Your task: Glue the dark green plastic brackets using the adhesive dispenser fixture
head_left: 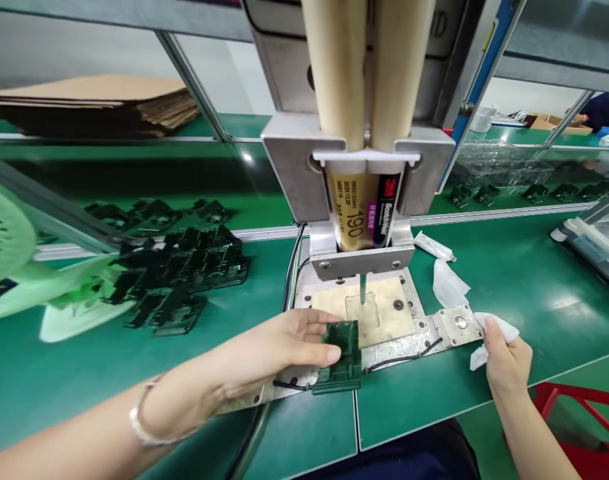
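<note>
My left hand (284,343) grips a small dark green plastic part (345,357) at the front edge of a metal fixture plate (409,337). The part lies just before the tan pad (379,310) under the dispenser needle (363,288). Above stands a glue dispenser with two tan cartridges (367,207) in a metal bracket. My right hand (504,357) is closed on a white tissue (501,328) at the right end of the plate, next to a round metal button (461,323).
A heap of dark plastic parts (181,273) lies at the left on the green bench. A pale green fan (29,280) stands at the far left. White wrappers (447,283) lie right of the fixture. A red stool (584,427) stands at the lower right. Flat cardboard (94,103) lies behind.
</note>
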A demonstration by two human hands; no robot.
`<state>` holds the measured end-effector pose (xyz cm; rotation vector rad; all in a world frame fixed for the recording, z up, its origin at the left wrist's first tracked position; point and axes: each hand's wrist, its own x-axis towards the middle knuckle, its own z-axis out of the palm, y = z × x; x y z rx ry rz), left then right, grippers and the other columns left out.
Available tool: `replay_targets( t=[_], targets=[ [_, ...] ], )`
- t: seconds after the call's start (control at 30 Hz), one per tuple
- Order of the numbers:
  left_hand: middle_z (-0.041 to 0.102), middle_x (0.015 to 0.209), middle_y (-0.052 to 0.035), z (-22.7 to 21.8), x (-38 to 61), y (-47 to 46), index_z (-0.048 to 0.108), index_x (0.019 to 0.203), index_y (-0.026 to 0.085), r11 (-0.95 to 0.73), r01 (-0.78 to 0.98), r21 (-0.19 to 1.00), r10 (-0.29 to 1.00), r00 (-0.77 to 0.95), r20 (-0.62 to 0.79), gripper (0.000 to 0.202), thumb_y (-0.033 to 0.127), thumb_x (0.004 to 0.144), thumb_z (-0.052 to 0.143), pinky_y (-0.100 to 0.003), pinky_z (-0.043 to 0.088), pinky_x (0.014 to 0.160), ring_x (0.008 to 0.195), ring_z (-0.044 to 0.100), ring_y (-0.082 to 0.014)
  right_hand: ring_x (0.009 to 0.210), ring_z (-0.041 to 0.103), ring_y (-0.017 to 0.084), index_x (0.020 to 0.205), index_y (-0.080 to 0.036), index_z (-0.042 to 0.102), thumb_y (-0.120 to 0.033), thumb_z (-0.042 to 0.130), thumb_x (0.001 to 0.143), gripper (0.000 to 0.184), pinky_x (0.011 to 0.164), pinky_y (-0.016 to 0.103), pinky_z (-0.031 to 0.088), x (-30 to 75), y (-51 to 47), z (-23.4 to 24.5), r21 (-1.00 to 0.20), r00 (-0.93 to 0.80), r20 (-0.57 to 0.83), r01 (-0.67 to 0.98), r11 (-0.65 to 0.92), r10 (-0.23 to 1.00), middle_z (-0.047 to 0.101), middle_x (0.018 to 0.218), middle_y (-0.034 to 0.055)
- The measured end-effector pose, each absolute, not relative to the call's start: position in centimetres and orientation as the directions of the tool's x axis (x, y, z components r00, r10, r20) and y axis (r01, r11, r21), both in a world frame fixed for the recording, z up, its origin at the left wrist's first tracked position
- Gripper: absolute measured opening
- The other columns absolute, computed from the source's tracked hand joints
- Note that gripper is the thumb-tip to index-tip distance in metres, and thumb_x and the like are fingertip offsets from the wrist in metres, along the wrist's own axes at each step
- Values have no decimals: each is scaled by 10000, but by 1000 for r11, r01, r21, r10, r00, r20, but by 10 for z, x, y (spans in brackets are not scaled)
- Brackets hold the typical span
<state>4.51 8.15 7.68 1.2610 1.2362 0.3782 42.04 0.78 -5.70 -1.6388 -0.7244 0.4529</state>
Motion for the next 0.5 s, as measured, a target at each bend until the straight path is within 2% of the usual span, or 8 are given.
replay_targets(
  t=[0.07, 0.17, 0.27, 0.37, 0.43, 0.5],
  targets=[
    [670, 1381, -193, 74, 63, 86, 713, 1182, 196, 453, 321, 832, 744, 379, -551, 740, 509, 568, 981, -494, 500, 1154, 1341, 608, -372, 452, 556, 174, 890, -104, 826, -680, 739, 787, 591, 423, 298, 433, 421, 8, -56, -971, 717, 111, 225, -78, 688, 703, 632, 71],
    [725, 1212, -153, 72, 78, 99, 668, 1146, 190, 424, 268, 865, 745, 441, -502, 670, 476, 616, 962, -498, 532, 1099, 1201, 680, -335, 502, 597, 197, 917, -106, 827, -682, 715, 804, 598, 455, 311, 466, 421, 9, -56, -964, 706, 132, 255, -76, 696, 706, 645, 72],
    [709, 1000, -88, 63, 83, 108, 584, 1176, 185, 237, 293, 926, 827, 440, -351, 681, 481, 663, 920, -486, 580, 972, 993, 706, -284, 584, 646, 228, 946, -111, 829, -677, 696, 817, 596, 517, 333, 517, 421, 11, -56, -961, 704, 146, 269, -70, 695, 710, 665, 74],
    [658, 942, -57, 51, 83, 110, 504, 1287, 179, 44, 389, 920, 889, 405, -214, 796, 524, 674, 875, -482, 588, 910, 912, 691, -273, 641, 672, 246, 936, -127, 832, -661, 691, 825, 563, 564, 348, 544, 421, 12, -57, -956, 697, 164, 287, -62, 698, 716, 681, 73],
    [656, 986, -85, 47, 82, 107, 491, 1366, 171, -59, 505, 861, 896, 407, -178, 819, 587, 736, 808, -520, 577, 929, 934, 685, -299, 658, 682, 252, 924, -132, 833, -649, 702, 819, 544, 573, 350, 550, 421, 12, -58, -956, 698, 168, 288, -59, 696, 723, 691, 75],
    [650, 1130, -153, 48, 78, 103, 497, 1438, 176, -178, 622, 763, 895, 425, -138, 846, 656, 787, 744, -591, 535, 999, 1095, 648, -373, 661, 688, 256, 928, -126, 833, -645, 707, 810, 547, 563, 348, 549, 422, 11, -58, -959, 705, 153, 276, -68, 692, 729, 698, 80]
  ],
)
